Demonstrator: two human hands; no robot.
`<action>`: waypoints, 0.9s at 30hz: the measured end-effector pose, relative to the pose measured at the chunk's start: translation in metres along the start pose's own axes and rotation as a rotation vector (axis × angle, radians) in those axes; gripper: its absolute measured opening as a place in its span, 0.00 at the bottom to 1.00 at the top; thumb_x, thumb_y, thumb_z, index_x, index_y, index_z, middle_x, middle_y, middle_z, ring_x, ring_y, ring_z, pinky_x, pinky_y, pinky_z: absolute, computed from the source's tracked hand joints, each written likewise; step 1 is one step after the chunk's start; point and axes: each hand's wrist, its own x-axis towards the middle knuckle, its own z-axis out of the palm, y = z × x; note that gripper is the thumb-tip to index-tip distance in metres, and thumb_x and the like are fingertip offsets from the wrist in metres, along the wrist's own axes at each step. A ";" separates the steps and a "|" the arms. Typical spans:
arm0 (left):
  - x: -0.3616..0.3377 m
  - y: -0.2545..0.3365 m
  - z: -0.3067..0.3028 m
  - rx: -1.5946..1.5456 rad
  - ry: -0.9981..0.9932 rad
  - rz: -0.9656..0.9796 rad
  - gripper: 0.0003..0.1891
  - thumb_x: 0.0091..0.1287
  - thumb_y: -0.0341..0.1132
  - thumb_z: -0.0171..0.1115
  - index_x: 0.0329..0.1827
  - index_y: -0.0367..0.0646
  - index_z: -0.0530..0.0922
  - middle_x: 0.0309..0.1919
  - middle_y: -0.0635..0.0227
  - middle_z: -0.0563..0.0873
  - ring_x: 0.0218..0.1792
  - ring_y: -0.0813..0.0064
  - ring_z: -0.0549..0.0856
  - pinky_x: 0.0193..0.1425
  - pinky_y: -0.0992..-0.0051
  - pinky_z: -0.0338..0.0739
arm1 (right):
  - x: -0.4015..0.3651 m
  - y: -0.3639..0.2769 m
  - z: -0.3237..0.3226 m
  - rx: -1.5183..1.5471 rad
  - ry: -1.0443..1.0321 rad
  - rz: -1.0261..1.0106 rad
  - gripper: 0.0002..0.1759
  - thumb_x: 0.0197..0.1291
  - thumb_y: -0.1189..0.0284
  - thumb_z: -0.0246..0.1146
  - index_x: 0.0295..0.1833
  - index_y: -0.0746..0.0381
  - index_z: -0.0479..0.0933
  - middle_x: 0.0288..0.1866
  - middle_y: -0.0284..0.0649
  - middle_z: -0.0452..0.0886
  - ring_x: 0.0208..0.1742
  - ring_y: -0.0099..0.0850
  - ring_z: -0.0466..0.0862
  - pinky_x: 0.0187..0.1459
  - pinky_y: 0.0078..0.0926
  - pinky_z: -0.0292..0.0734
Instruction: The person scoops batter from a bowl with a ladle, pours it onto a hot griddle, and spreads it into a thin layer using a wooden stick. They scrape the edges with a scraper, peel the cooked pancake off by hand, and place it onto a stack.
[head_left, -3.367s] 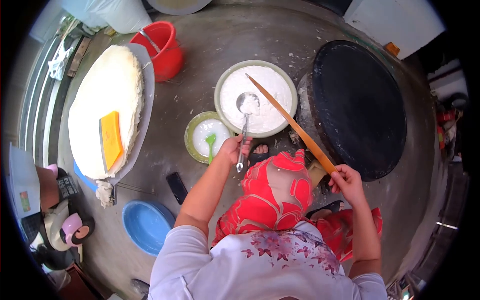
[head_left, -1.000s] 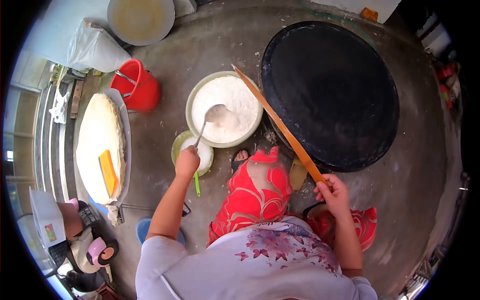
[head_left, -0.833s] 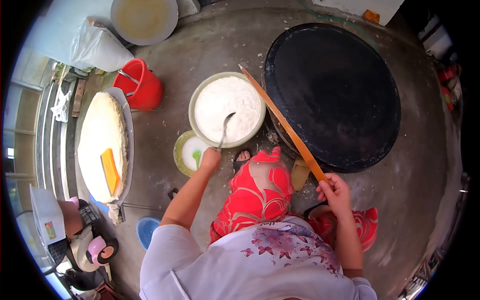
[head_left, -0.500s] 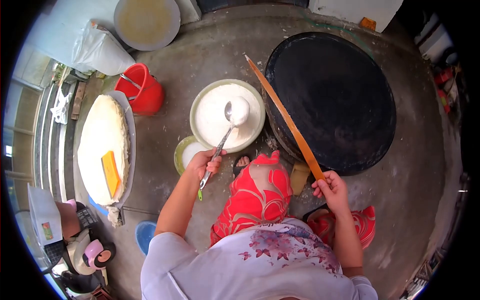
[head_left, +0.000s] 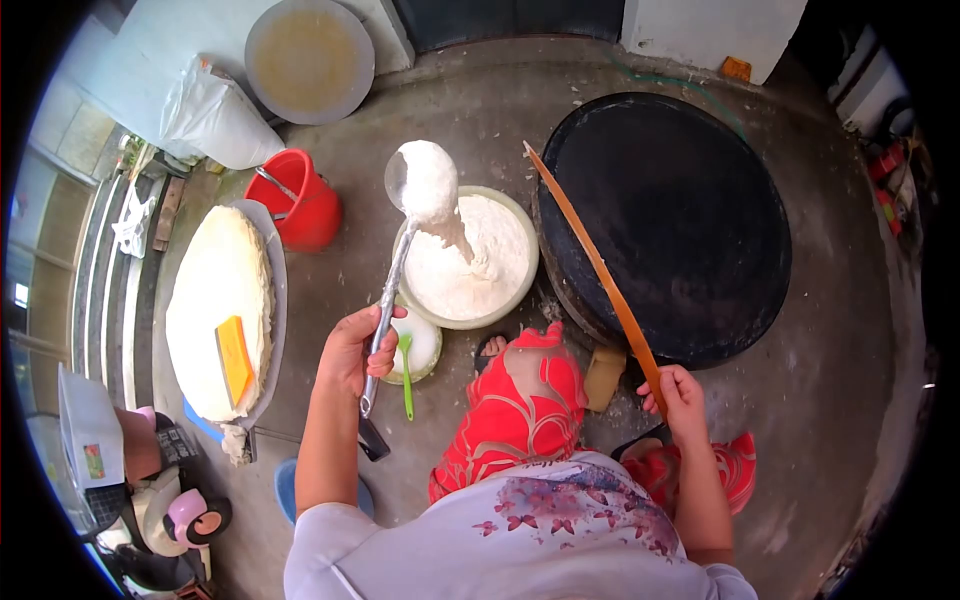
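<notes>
My left hand [head_left: 358, 348] is closed around the handle of a metal ladle [head_left: 392, 275]. Heaped in the ladle is a thick white batter [head_left: 430, 182], part of it hanging down toward the batter in the wide pale bowl [head_left: 533, 250]. In my right hand [head_left: 680, 400] is the lower end of a long, flat wooden spatula [head_left: 602, 272]. Its blade lies along the left side of a large round black griddle [head_left: 670, 225]; whether it touches cannot be told. Close to my left hand, a small green bowl [head_left: 437, 362] holds something white, with a green spoon [head_left: 407, 375] at it.
On the left, a pale stack of thin sheets [head_left: 215, 290] carries an orange-yellow scraper [head_left: 234, 362]. Behind it stand a red bucket [head_left: 318, 210] and a white sack [head_left: 215, 120]. A round tray [head_left: 360, 65] leans at the wall. A blue basin [head_left: 287, 490] sits beside my left arm.
My left hand has moved left and raised the ladle, now full of batter, from the bowl. The wooden spatula has shifted slightly right in my right hand. The green spoon has come into fuller view.
</notes>
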 end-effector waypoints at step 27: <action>-0.003 0.032 0.040 -0.070 -0.041 0.003 0.16 0.66 0.37 0.47 0.46 0.29 0.68 0.18 0.65 0.72 0.12 0.85 0.63 0.11 0.87 0.54 | -0.018 0.000 -0.013 0.000 0.038 0.057 0.15 0.55 0.79 0.58 0.49 0.66 0.69 0.30 0.32 0.77 0.27 0.16 0.75 0.28 0.11 0.67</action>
